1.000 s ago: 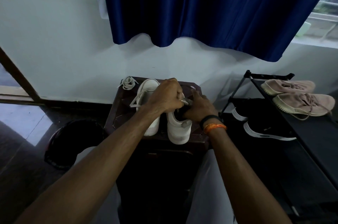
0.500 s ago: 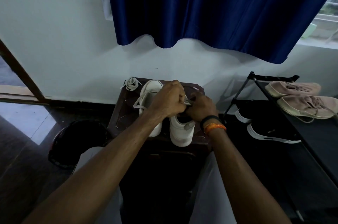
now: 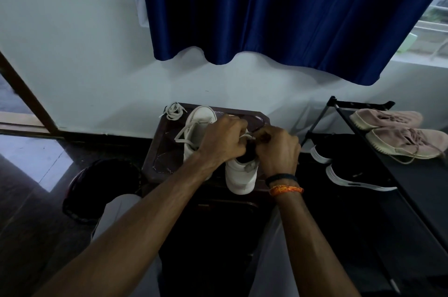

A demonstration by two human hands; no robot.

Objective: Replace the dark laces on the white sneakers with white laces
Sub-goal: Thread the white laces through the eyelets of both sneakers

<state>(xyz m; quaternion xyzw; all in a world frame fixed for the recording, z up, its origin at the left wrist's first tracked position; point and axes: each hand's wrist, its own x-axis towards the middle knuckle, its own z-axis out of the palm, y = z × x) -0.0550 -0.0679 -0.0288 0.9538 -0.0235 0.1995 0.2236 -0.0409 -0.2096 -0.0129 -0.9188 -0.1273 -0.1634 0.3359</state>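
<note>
On top of the dark stool [image 3: 157,151], right up against the wall, both white sneakers sit side by side, and all the action is over the right sneaker [image 3: 240,175]. Left hand [image 3: 221,139] is curled tight above its tongue, right hand [image 3: 276,148] curled just beside it, and a pale lace [image 3: 248,137] loops between them; exactly which fingers pinch it, I cannot tell. A lace like that should be light, soft and floppy, so the stiff tip looks like the place to hold for threading, with the shoe's firm collar steadying it. Left sneaker [image 3: 197,127] already carries pale lacing, ends trailing loose. One spare lace bundle [image 3: 173,111] lies at the stool's far corner. Over on the right, the black shoe rack [image 3: 412,175] holds pinkish sneakers [image 3: 397,132] on top and black shoes [image 3: 349,168] below.
</note>
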